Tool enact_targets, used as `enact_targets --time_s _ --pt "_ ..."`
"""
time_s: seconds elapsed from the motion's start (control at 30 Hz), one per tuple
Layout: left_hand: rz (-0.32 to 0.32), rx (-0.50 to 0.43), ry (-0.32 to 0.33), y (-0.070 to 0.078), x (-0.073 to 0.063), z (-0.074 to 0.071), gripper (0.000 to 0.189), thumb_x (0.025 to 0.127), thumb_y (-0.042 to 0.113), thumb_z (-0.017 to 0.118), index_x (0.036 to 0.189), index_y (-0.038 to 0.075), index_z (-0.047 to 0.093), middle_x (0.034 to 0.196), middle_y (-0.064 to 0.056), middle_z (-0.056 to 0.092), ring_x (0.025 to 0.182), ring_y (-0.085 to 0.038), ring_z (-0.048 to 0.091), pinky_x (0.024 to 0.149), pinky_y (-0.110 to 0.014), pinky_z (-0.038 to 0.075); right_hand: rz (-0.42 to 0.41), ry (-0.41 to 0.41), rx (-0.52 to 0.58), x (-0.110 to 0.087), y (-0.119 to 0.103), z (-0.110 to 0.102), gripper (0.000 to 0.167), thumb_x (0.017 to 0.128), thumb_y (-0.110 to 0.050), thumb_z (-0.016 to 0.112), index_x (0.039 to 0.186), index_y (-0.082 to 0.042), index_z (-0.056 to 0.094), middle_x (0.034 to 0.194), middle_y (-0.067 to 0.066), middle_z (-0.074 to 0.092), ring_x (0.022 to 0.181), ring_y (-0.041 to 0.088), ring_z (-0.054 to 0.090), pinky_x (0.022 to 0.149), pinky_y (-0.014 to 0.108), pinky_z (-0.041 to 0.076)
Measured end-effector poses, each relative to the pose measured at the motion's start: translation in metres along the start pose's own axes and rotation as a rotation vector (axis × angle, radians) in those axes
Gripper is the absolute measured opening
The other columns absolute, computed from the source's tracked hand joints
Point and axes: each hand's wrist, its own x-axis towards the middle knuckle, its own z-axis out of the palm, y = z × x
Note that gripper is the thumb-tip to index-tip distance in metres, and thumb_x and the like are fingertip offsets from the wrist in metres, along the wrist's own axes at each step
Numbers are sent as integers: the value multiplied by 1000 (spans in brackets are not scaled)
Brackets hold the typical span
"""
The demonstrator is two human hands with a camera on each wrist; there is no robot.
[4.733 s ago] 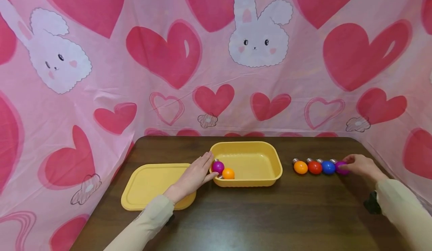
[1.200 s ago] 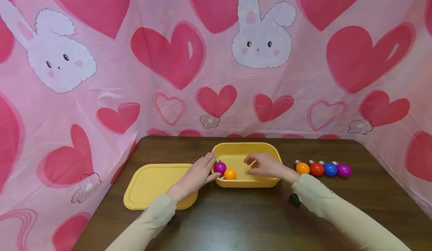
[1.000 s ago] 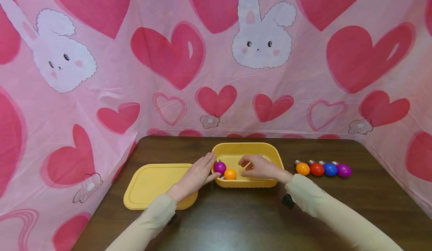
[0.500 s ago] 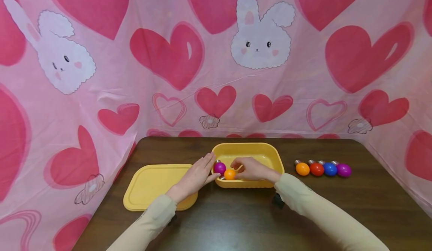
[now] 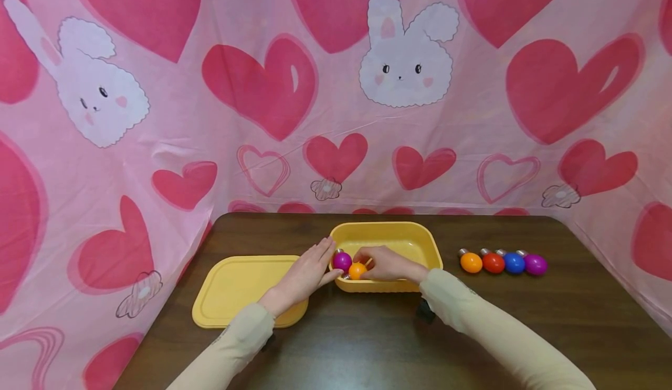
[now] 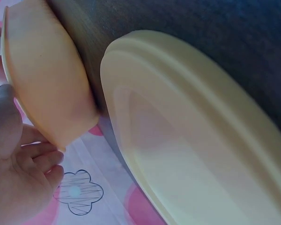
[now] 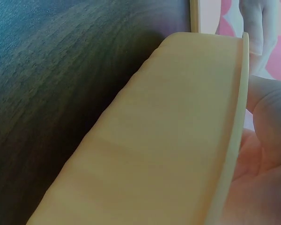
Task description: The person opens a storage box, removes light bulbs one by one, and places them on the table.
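A yellow plastic box (image 5: 436,256) stands on the table. Inside its left end lie a purple light bulb (image 5: 342,260) and an orange light bulb (image 5: 357,271), both with silver screw bases. My right hand (image 5: 388,263) reaches into the box, its thumb and fingers pinching the orange bulb from the right. My left hand (image 5: 307,270) rests with straight fingers against the box's left rim. In the right wrist view the box wall (image 7: 154,117) hides the bulbs and the right fingertips. The left wrist view shows the left hand (image 6: 25,173) at the box's rim.
A yellow lid (image 5: 236,291) lies left of the box, partly under the left forearm. Right of the box, an orange bulb (image 5: 471,263), a red bulb (image 5: 493,263), a blue bulb (image 5: 514,263) and a purple bulb (image 5: 536,264) form a row. A pink heart-patterned cloth hangs behind.
My right hand has left the purple bulb at the row's right end, moved left into the box and closed its fingers on the orange bulb there. My left hand has stayed in place.
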Motion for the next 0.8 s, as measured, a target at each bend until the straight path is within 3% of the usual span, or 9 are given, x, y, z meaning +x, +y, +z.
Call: enact_targets --time_s 0.53,0.8 --pt "34 34 35 1 0 0 67 96 40 61 144 -4 46 152 -23 46 142 -36 45 115 -48 40 41 20 -8 1 -2 1 24 81 -16 81 101 -12 68 101 1 72 94 17 65 92 37 60" --pt "47 40 47 -1 1 1 65 96 39 62 143 -5 48 150 -23 47 141 -36 47 115 -47 41 3 27 -19 -5 1 -6 26 80 -18 81 100 -9 66 98 4 70 89 18 64 86 34 61"
